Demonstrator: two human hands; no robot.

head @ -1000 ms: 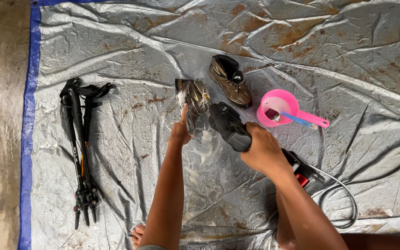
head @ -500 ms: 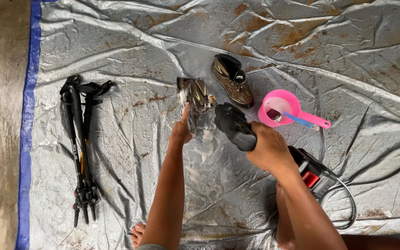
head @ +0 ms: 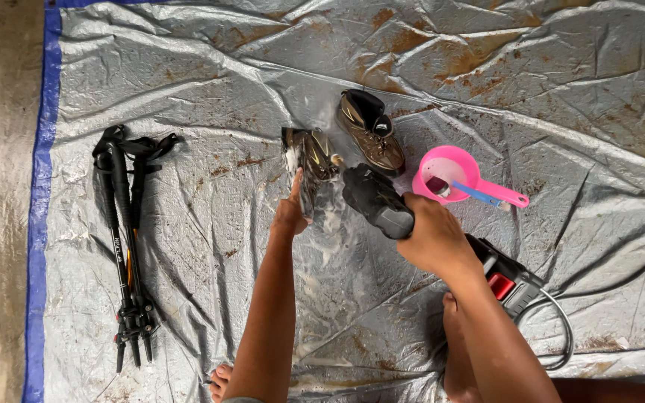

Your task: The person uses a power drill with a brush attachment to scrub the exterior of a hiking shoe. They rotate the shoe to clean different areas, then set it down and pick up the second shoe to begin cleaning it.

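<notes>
The left hand point(head: 290, 216) pinches the wet, soapy brown hiking boot point(head: 309, 166), probably slippery yet stiff at its sole, while the right hand point(head: 433, 237) wraps closed around the heavy-looking black handheld power tool point(head: 376, 201).

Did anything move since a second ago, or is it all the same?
Hardly anything moved. The right hand still grips the black power tool, which has edged slightly toward the pink scoop. The left hand still steadies the soapy boot. The other boot and the trekking poles stayed put.
</notes>
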